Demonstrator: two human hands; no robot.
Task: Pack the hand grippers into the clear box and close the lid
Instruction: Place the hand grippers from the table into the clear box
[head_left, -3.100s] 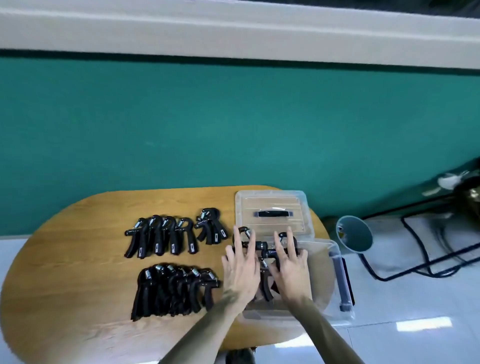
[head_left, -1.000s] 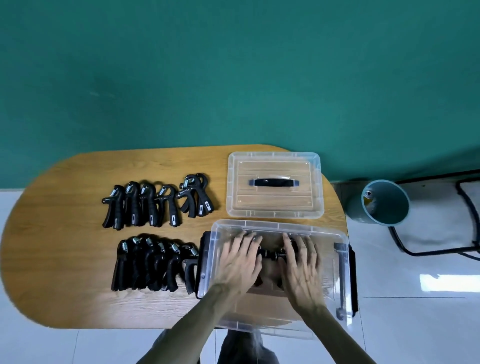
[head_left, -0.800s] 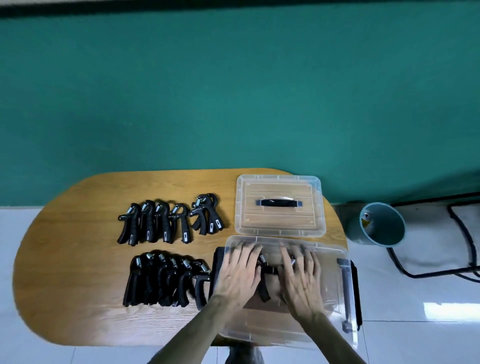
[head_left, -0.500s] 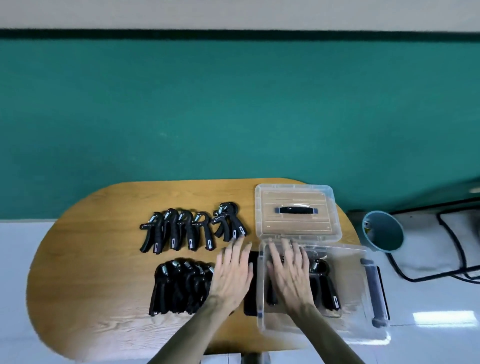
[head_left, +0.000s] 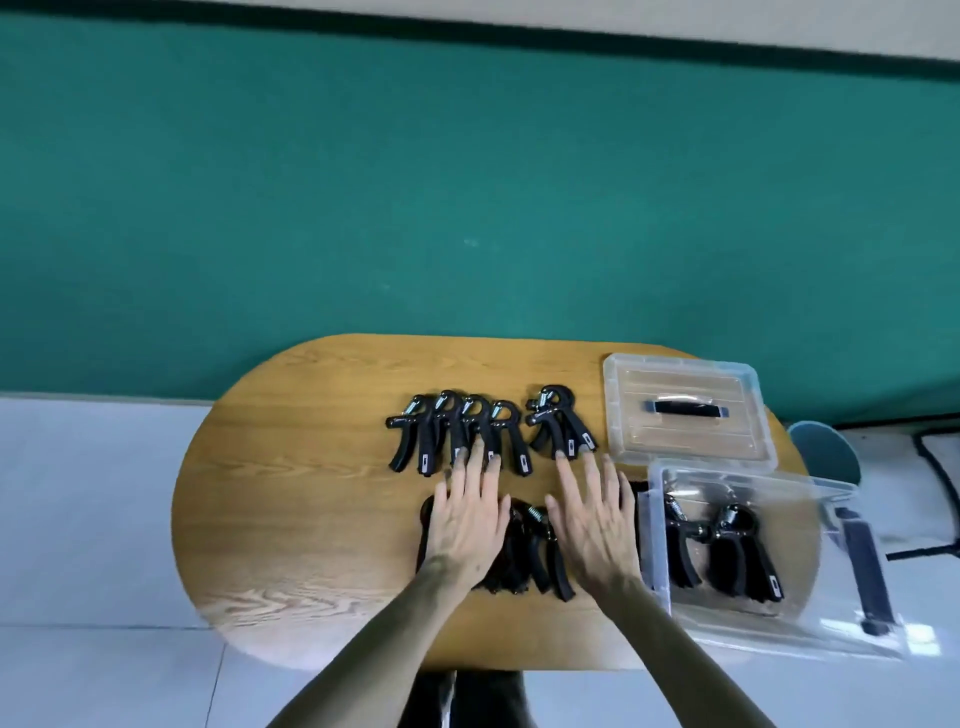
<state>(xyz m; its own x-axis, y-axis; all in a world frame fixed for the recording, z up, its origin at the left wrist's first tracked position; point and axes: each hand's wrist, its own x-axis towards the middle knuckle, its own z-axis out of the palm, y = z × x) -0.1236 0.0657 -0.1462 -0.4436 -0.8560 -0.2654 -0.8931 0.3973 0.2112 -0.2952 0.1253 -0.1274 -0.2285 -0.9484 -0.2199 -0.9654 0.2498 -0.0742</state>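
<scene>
The clear box (head_left: 831, 631) stands open at the table's right end with black hand grippers (head_left: 727, 551) lying inside. Its clear lid (head_left: 623, 415) with a black handle lies flat behind it. A far row of black hand grippers (head_left: 457, 436) rests mid-table, with two more hand grippers (head_left: 558, 423) beside it. A near row of hand grippers (head_left: 530, 556) lies partly under my hands. My left hand (head_left: 467, 519) hovers flat over that near row, fingers spread toward the far row. My right hand (head_left: 592, 519) is flat and open just left of the box, holding nothing.
The oval wooden table (head_left: 291, 519) stands against a green wall. A teal bin (head_left: 831, 452) sits on the floor past the table's right end, next to black cables. The box overhangs the table's right front edge.
Both hands have come out of the box and moved left over the near row of grippers. The view has swung left, so the box now sits at the right.
</scene>
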